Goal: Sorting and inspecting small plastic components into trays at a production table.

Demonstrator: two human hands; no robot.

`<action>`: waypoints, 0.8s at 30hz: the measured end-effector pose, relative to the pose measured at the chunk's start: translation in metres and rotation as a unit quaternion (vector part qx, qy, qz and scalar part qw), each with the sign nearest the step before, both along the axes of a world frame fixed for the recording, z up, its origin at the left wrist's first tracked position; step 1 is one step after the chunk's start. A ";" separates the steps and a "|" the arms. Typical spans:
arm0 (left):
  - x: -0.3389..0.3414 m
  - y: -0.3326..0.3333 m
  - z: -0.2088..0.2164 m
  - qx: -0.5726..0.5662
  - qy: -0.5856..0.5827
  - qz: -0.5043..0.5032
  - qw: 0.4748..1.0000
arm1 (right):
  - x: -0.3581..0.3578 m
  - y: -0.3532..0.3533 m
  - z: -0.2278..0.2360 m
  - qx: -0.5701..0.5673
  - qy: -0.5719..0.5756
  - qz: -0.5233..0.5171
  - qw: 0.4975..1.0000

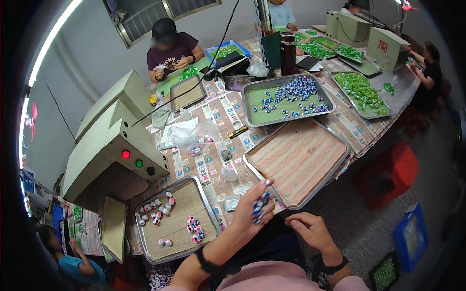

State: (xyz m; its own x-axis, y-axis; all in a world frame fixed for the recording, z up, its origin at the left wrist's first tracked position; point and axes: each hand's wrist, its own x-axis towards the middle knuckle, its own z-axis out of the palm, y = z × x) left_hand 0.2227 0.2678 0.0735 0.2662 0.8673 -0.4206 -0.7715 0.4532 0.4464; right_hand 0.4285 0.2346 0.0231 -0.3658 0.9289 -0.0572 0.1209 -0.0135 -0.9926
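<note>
My left hand is closed round a clump of small blue, white and red pieces, held above the table's near edge. Just to its right, my right hand is curled with thumb and fingers close together; whether anything small is between them is hidden. Left of my hands, a metal tray lined with brown material carries white pieces with pink marks and a small cluster with blue parts. Beyond my hands lies a tray with an orange-pink lining.
A green-lined tray of blue-white pieces stands farther back. A beige machine with red and green lights is at left. Plastic bags, a dark flask and a tray of green pieces share the table. A red stool stands right; co-workers sit around.
</note>
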 end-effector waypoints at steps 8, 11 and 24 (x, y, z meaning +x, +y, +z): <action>0.075 0.079 -0.084 0.305 0.610 0.096 0.725 | 0.034 0.010 -0.006 -0.006 0.070 -0.107 0.992; 0.086 0.077 -0.083 0.344 0.705 0.016 0.620 | 0.043 0.012 -0.009 0.010 0.070 -0.127 0.989; 0.067 0.069 -0.056 0.219 0.444 -0.012 0.869 | 0.040 0.038 -0.004 0.094 -0.002 -0.176 0.980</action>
State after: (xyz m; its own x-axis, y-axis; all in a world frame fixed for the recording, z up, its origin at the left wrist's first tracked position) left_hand 0.2901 0.3364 0.0175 0.0253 0.9947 -0.0994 -0.0282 0.1001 0.9946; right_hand 0.4684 0.2724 0.0193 -0.0214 0.9917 0.1265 0.1459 0.1283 -0.9809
